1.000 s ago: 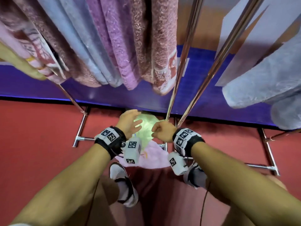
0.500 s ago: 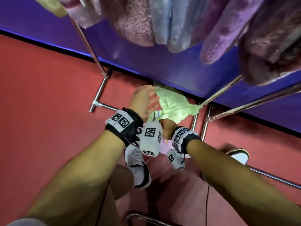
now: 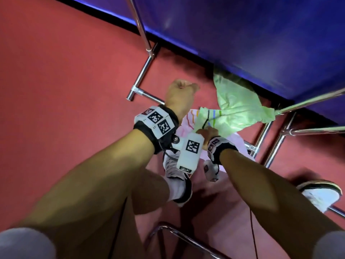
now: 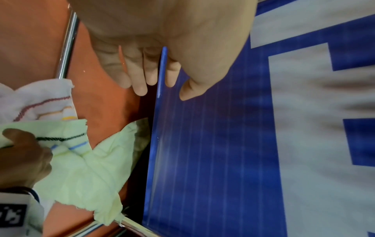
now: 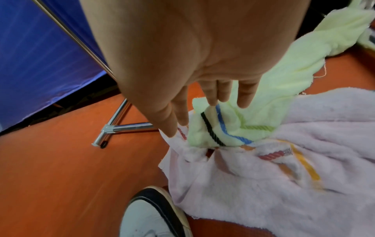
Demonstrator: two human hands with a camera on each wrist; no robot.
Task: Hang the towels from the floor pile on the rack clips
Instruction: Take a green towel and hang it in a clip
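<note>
Right wrist view: right hand (image 5: 202,64) grip pinches green towel (image 5: 263,80); left hand (image 3: 180,96) slack.

Left hand (image 4: 162,48) loose over red floor (image 4: 105,96), blue panel edge (image 4: 160,77).
Right hand (image 4: 22,158) pinches pale green striped towel (image 4: 87,168); white striped towel (image 4: 36,99) beside it.

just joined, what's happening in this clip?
A person is bent over the towels on the red floor. Their right hand reaches down onto the striped end of a light green towel, which lies on a pink towel. The left hand hangs beside it, holding nothing. The green towel's far end is draped against a rack leg.
</note>
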